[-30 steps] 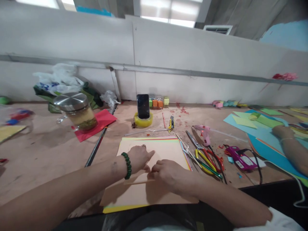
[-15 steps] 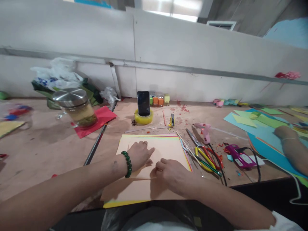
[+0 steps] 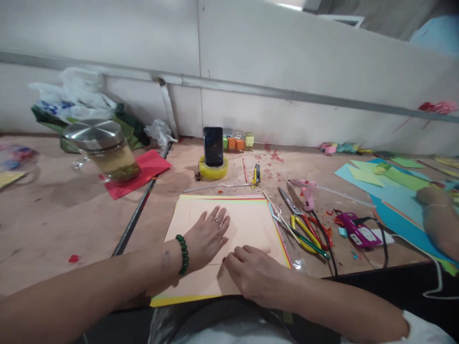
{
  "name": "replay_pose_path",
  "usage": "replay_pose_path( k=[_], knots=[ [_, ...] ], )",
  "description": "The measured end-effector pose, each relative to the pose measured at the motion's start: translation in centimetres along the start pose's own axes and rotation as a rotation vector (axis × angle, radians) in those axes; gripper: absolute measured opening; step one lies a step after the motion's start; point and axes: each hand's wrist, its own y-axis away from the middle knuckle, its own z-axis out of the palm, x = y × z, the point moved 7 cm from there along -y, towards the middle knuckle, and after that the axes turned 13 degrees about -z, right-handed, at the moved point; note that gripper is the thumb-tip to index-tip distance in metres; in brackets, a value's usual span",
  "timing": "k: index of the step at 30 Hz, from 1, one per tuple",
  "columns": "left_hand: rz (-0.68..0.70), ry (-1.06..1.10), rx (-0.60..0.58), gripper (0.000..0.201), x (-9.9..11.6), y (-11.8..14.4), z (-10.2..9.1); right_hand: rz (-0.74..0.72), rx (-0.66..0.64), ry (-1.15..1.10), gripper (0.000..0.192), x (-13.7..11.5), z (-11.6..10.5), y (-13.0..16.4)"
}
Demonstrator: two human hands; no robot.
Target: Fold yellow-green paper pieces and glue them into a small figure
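Lettering that can be read appears nowhere. Both hands press flat, fingers spread, gripping nothing, on the peach paper sheet (image 3: 247,222) topping a coloured stack at the near edge of the surface (image 3: 53,224): left hand (image 3: 207,235), right hand (image 3: 251,273). Beside it lie two glue guns, one phone (image 3: 213,146), one lidded jar (image 3: 103,152).

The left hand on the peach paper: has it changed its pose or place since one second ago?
Yes. The left hand now lies flat with fingers spread on the peach paper, a little farther from its near edge; earlier the fingers were curled beside the right hand.
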Motion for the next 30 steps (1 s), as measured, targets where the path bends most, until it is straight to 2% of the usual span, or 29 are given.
replay_pose_path(
  k=[4,8,13,18,21,25,30],
  knots=[
    [-0.007,0.003,-0.019,0.046,-0.1,-0.1,0.1,0.037,-0.036,0.021,0.01,-0.3,0.2,0.7],
    [-0.013,0.03,-0.026,0.046,-0.1,-0.1,0.2,0.122,-0.047,0.06,0.006,-0.2,1.4,2.5],
    [-0.015,0.016,-0.001,0.046,-0.1,-0.1,0.5,0.233,-0.007,0.077,0.004,-0.1,3.0,5.5],
    [0.01,-0.027,0.07,0.043,-0.1,0.0,-0.1,0.319,0.08,0.05,0.008,0.2,3.6,7.5],
    [0.116,-0.023,0.117,0.039,1.0,0.3,-1.3,0.339,0.141,0.019,0.008,0.7,3.2,7.3],
    [0.323,0.04,0.132,0.028,3.4,1.6,-2.7,0.279,0.207,-0.048,0.02,0.7,2.4,6.0],
    [0.359,0.068,0.164,0.025,4.2,3.9,-3.2,0.308,0.173,-0.07,0.026,0.7,2.5,5.6]
  ],
)
